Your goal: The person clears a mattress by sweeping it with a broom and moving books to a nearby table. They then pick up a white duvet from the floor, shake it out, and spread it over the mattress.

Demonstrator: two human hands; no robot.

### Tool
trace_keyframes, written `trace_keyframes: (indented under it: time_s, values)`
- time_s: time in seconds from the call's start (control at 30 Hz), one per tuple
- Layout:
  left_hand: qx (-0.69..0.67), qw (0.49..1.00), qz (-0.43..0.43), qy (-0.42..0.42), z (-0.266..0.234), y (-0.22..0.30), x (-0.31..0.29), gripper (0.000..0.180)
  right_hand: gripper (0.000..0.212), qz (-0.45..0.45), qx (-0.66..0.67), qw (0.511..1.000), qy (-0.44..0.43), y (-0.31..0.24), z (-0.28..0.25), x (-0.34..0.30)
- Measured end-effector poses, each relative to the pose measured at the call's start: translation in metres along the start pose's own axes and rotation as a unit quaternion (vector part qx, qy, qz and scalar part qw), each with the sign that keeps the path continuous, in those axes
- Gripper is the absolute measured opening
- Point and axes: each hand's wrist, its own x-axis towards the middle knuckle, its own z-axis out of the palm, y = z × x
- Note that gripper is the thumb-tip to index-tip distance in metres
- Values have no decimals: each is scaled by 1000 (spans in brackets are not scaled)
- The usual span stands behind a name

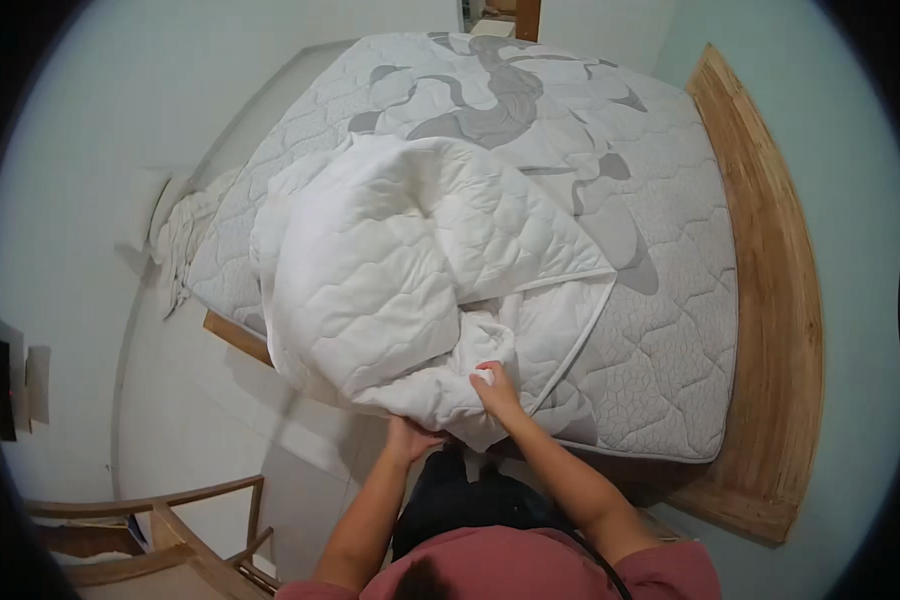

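A white quilted mattress pad [380,270] lies bunched up on the near left part of a bare mattress [670,220] with a grey pattern. My right hand [495,390] is closed on a fold of the pad near the mattress's front edge. Lower and to the left, my left hand [412,440] grips the pad's hanging near edge, its fingers partly hidden under the cloth. To the right of my hands, one corner of the pad spreads flatter over the mattress.
A wooden headboard [770,280] runs along the mattress's right side. Crumpled white cloth [183,235] lies at the far left beside the bed. A wooden chair frame [170,530] stands at the lower left on the pale tiled floor [200,400].
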Motion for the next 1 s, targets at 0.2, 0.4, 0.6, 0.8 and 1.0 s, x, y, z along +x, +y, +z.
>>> trace_keyframes:
  time_s: [0.2,0.4,0.6,0.8,1.0]
  values:
    - [-61,985,163,-4,-7,-18,-5,74,40,225,291,869,-331,-63,10,-16]
    - [-36,961,237,134,-5,39,-37,47,61,70,6,990,120,46,-18,64]
    - [-16,920,333,207,-45,115,-144,49,109,401,-35,877,262,83,11,113]
    - [-34,881,432,192,-98,141,-164,49,124,320,151,896,269,22,39,240]
    - [15,905,405,126,-145,170,-144,47,132,417,-75,882,205,8,71,311]
